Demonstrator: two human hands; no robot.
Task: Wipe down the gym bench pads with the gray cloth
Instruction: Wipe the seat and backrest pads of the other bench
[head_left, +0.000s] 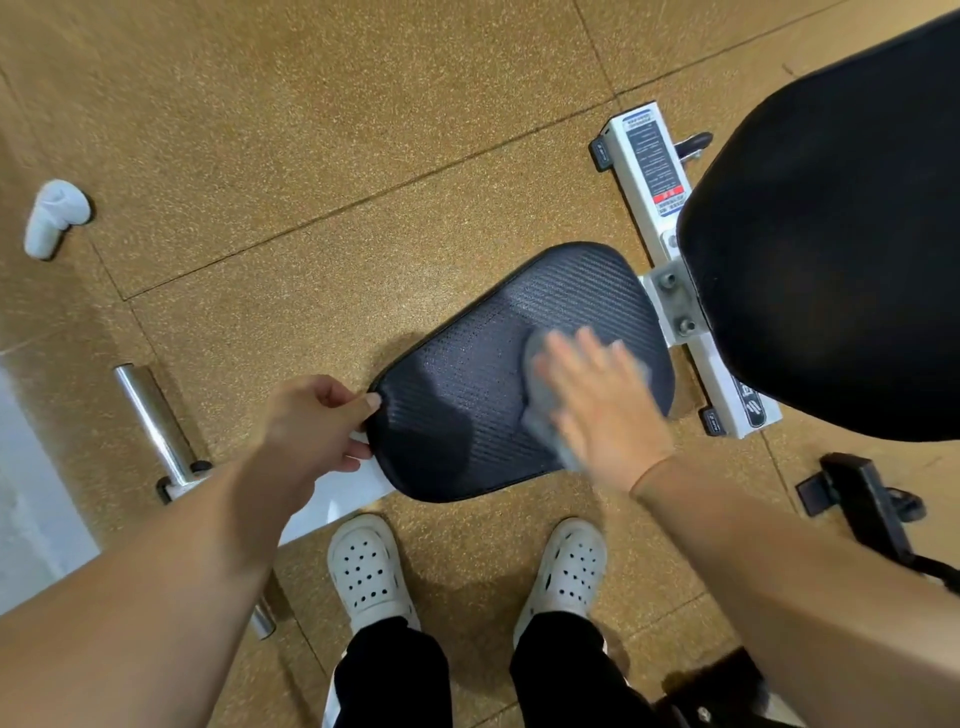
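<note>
- Gray cloth (537, 364) is down flat on the black seat pad (457, 395), toward the pad's 3 o'clock side. It is pale, crumpled and blurred, and shows beyond the fingertips and along the thumb side.
- Right hand (608, 410) lies on top of the cloth with fingers straight and spread, palm pressing it to the pad. It is not curled round anything, and it too is blurred.
- Left hand (311, 431) is at the pad's 9 o'clock edge, thumb on top and fingers curled under, pinching the rim.
- The seat pad is rounded, with a ribbed, carbon-weave texture and a light sheen across its middle.
- At 2 o'clock sits the big black back pad (831, 249), matte and tilted up, covering part of the white frame (649, 171) with its label strip.
- At 8 o'clock a chrome bar (150, 421) juts from the frame, near the left forearm.
- At 6 o'clock are two white clogs (369, 566), toes just short of the pad's near edge.
- At 10 o'clock, well apart, a small white bundle (54, 218) lies on the speckled tan floor (311, 156).
- At 4 o'clock a black bracket (862, 499) stands on the floor, beside the right forearm.
</note>
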